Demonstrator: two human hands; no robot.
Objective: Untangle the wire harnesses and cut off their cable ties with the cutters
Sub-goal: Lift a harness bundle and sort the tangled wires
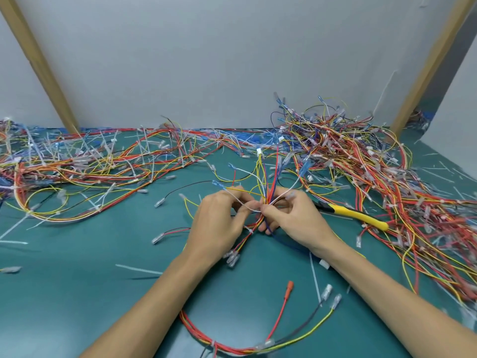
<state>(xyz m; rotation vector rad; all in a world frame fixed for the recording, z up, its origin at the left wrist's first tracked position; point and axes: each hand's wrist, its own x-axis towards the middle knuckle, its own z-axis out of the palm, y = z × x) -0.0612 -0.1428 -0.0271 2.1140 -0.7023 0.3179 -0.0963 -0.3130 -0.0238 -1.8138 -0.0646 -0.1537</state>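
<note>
A wire harness (267, 195) is held up at the middle of the green worktop (77, 280), its wires fanning upward to a white connector (259, 151). It is pinched on both sides: the left hand (219, 218) is curled round its wires, and the right hand (291, 218) grips them with bent fingers. The yellow-handled cutters (356, 215) lie flat on the worktop just right of the right hand, untouched, partly against the large tangled heap (361, 164) on the right. A flatter spread of harnesses (77, 164) covers the left side. Cut cable ties (314, 275) are scattered about. A loop of wires (232, 349) lies between the forearms.
</note>
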